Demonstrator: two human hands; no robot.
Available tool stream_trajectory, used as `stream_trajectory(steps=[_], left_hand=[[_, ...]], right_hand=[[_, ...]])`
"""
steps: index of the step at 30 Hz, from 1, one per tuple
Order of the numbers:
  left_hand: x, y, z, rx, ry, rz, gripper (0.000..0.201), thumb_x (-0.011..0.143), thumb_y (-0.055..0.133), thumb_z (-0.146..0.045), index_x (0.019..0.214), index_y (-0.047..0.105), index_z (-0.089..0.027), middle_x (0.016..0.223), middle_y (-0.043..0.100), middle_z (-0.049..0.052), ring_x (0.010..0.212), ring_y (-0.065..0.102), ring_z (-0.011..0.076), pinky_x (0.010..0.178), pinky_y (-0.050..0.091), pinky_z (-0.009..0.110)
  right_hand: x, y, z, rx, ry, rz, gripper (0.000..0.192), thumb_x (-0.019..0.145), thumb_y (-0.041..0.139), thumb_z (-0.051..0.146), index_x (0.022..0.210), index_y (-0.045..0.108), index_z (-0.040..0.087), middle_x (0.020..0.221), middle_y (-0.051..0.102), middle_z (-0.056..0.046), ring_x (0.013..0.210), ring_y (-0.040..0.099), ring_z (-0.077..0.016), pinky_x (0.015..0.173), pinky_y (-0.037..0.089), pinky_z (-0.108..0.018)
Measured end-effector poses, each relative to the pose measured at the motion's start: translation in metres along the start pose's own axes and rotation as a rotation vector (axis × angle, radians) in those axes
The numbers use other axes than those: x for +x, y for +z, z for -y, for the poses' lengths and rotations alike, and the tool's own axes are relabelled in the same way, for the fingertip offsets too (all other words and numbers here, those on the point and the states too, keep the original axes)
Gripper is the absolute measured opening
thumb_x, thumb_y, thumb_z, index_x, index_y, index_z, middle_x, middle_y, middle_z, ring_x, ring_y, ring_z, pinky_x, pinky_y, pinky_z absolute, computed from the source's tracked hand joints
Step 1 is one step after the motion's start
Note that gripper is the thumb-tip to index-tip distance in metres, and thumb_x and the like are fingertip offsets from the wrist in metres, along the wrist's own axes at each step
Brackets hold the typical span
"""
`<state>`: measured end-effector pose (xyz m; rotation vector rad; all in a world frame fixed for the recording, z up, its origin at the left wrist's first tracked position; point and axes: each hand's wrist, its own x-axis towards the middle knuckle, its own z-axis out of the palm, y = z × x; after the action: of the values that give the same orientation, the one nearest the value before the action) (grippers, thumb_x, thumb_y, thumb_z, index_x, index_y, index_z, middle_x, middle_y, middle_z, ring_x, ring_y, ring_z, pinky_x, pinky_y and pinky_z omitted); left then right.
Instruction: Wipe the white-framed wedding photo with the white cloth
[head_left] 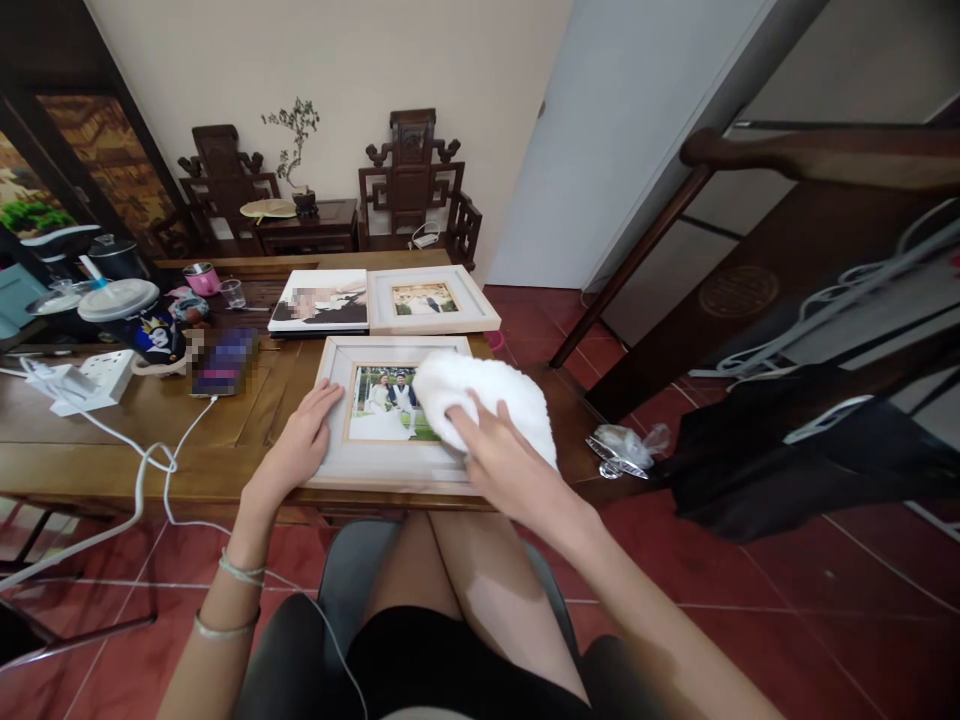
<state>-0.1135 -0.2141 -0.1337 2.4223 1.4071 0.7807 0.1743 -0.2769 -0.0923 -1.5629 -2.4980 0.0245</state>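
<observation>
On the wooden table [112,440] we had one framed photo [390,415] lying flat before us, under both hands.

Its long side ran left to right, along the near table edge. We counted three pictures: this frame, a second frame [433,300] and an unframed print [321,300] behind it. Our left hand [304,445] lay open and flat on the left border. Our right hand [510,465], the nearer to the glass, pressed one white cloth [487,395] on the right part.

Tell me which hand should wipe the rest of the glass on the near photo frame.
Probably the right hand: it already presses the white cloth on the near photo frame. The left hand lies flat on the frame's left edge, steadying it.
</observation>
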Motion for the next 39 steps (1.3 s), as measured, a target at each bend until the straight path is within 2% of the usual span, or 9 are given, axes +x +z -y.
stream_trajectory(steps=[3,8,11,15,19,22,26,34,39], left_hand=[[-0.001,-0.002,-0.001,-0.004,-0.006,-0.002,0.053,0.089,0.034,-0.013,0.139,0.047,-0.012,0.147,0.049,0.014,0.144,0.034,0.0249,0.119,0.029,0.049],[0.0,-0.001,-0.003,-0.003,-0.024,-0.019,0.052,0.088,0.032,-0.013,0.137,0.049,-0.009,0.145,0.05,0.016,0.143,0.034,0.0239,0.119,0.028,0.047],[0.001,0.001,-0.005,-0.005,-0.045,-0.043,0.052,0.087,0.033,-0.012,0.136,0.05,-0.009,0.145,0.05,0.017,0.142,0.036,0.0243,0.119,0.029,0.048],[0.001,0.003,-0.007,-0.018,-0.06,-0.062,0.052,0.086,0.034,-0.012,0.135,0.05,-0.01,0.145,0.05,0.016,0.142,0.038,0.0244,0.119,0.029,0.048],[0.001,0.003,-0.007,-0.029,-0.054,-0.057,0.053,0.085,0.035,-0.011,0.136,0.05,-0.013,0.145,0.051,0.013,0.142,0.037,0.0242,0.119,0.028,0.049],[0.002,0.002,-0.007,-0.028,-0.037,-0.04,0.052,0.086,0.035,-0.011,0.135,0.051,-0.013,0.144,0.051,0.013,0.143,0.035,0.0238,0.12,0.027,0.049],[0.001,-0.001,-0.005,-0.021,-0.016,-0.02,0.051,0.087,0.034,-0.011,0.135,0.051,-0.014,0.145,0.051,0.013,0.143,0.035,0.0237,0.119,0.027,0.05],[0.0,-0.001,-0.004,0.0,-0.011,-0.026,0.05,0.088,0.034,-0.012,0.134,0.052,-0.014,0.144,0.052,0.013,0.143,0.035,0.0239,0.119,0.028,0.05],[0.001,0.003,-0.004,-0.002,-0.037,-0.061,0.048,0.088,0.033,-0.012,0.132,0.053,-0.012,0.143,0.052,0.014,0.142,0.038,0.0233,0.118,0.03,0.049]], right_hand=[[0.049,0.012,-0.02,-0.048,0.086,-0.083,0.052,0.083,0.037,-0.003,0.134,0.044,0.006,0.131,0.055,-0.025,0.137,0.037,-0.0359,0.107,0.034,-0.059],[0.098,0.019,-0.039,-0.126,0.067,-0.118,0.042,0.092,0.062,0.034,0.131,0.053,0.02,0.14,0.049,-0.011,0.125,0.049,-0.0307,0.102,0.04,-0.058],[0.093,0.017,-0.034,-0.138,0.017,-0.067,0.039,0.092,0.061,0.027,0.13,0.054,0.018,0.138,0.051,-0.012,0.126,0.049,-0.0306,0.104,0.038,-0.057],[0.045,0.008,-0.012,-0.117,-0.065,0.046,0.052,0.079,0.05,-0.004,0.128,0.055,0.01,0.14,0.05,-0.022,0.134,0.041,-0.0357,0.111,0.027,-0.058],[-0.01,-0.007,0.017,-0.079,-0.142,0.139,0.062,0.069,0.042,-0.009,0.125,0.057,0.013,0.146,0.045,-0.021,0.14,0.033,-0.0374,0.111,0.028,-0.058],[-0.025,-0.011,0.03,0.005,-0.18,0.166,0.063,0.067,0.039,-0.008,0.123,0.059,0.014,0.146,0.046,-0.02,0.14,0.032,-0.0375,0.109,0.03,-0.06],[0.001,-0.002,0.025,0.033,-0.123,0.097,0.066,0.068,0.038,-0.007,0.13,0.053,0.009,0.146,0.044,-0.023,0.141,0.03,-0.0372,0.111,0.025,-0.062],[0.083,0.015,-0.027,-0.033,-0.022,-0.054,0.063,0.076,0.038,-0.006,0.138,0.043,0.005,0.148,0.041,-0.024,0.142,0.027,-0.0374,0.113,0.018,-0.06],[0.064,0.009,-0.018,-0.043,-0.106,0.03,0.06,0.073,0.04,-0.009,0.13,0.052,0.007,0.142,0.047,-0.025,0.136,0.038,-0.0362,0.111,0.026,-0.058]])
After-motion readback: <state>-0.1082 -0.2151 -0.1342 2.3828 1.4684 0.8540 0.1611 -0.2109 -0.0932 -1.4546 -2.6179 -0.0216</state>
